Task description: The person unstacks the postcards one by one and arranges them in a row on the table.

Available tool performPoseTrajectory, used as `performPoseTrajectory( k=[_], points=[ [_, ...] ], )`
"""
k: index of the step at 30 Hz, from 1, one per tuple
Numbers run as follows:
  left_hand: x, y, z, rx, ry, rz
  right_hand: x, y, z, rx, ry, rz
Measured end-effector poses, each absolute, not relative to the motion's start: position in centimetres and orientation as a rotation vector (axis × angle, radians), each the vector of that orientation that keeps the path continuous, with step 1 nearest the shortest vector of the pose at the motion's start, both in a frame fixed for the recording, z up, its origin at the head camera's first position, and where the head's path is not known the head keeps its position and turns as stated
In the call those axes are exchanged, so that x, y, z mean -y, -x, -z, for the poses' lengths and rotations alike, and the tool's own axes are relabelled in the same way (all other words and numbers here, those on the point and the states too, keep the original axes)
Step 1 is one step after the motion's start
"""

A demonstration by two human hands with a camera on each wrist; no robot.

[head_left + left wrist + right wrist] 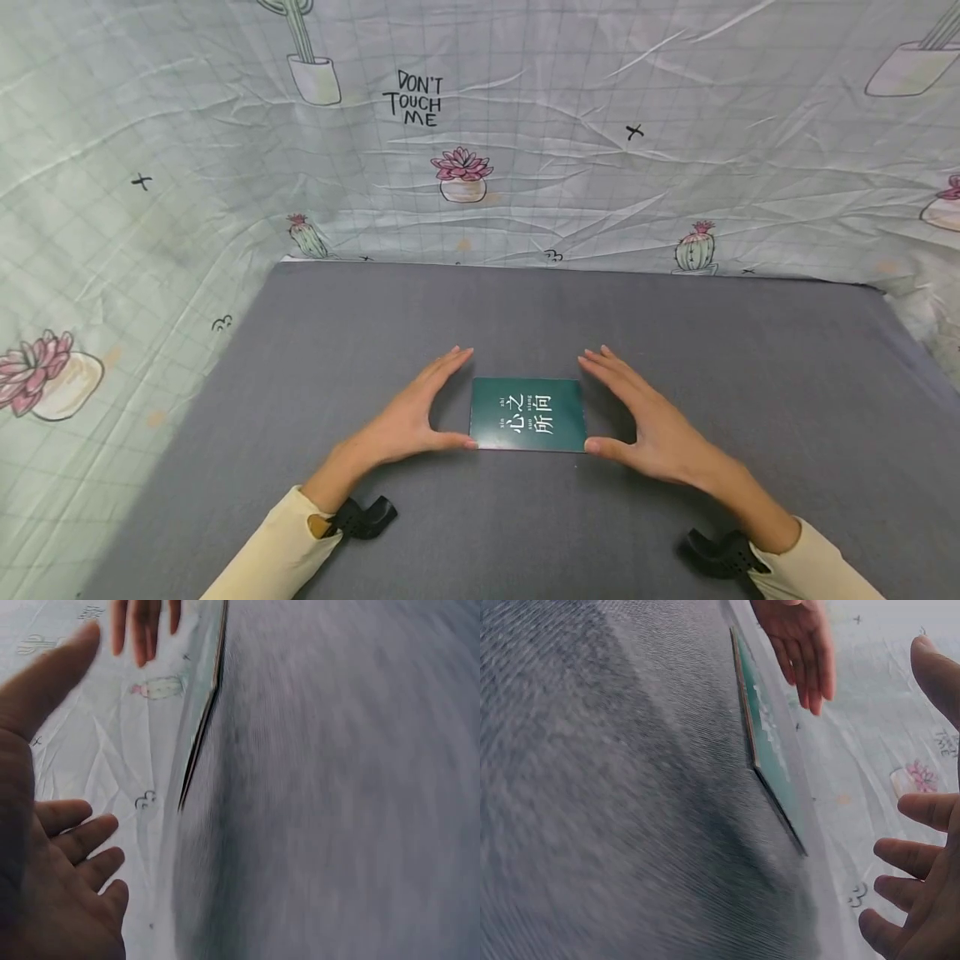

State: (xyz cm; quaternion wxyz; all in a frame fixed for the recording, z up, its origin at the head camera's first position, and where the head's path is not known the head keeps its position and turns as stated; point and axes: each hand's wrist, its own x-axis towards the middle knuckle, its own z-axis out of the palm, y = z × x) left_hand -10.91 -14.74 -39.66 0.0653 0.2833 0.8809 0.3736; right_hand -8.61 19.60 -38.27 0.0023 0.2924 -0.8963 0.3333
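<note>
A thin dark green card or booklet (528, 429) with white Chinese characters lies flat on the grey table; its slim edge (742, 701) shows in the right wrist view. At its left side is my left hand (408, 417), fingers extended and thumb apart, the thumb tip by the near left corner. My right hand (660, 429) mirrors it on the right, its thumb tip by the near right corner. Both wrist views show gaps between fingers and card, and neither hand grips anything. The left wrist view shows the left palm (71, 885) facing inward; the right palm (930, 892) appears in its own view.
Grey cloth covers the table (450, 317). Behind and to the left hangs a wrinkled pale sheet (540, 183) printed with cacti, potted plants and lettering. Black wrist straps (363, 517) sit near the cream sleeves (273, 546).
</note>
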Motion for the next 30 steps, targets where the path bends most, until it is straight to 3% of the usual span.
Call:
performPoseTrajectory(
  k=[11,30],
  points=[
    [13.7,11.2,41.0,-2.585,-0.87,-1.315,-19.2,9.1,40.3,2.792,-0.888,-1.173],
    [13.5,11.1,42.3,-2.629,-0.916,-1.108,-18.5,8.8,42.5,2.798,-0.878,-1.044]
  ],
)
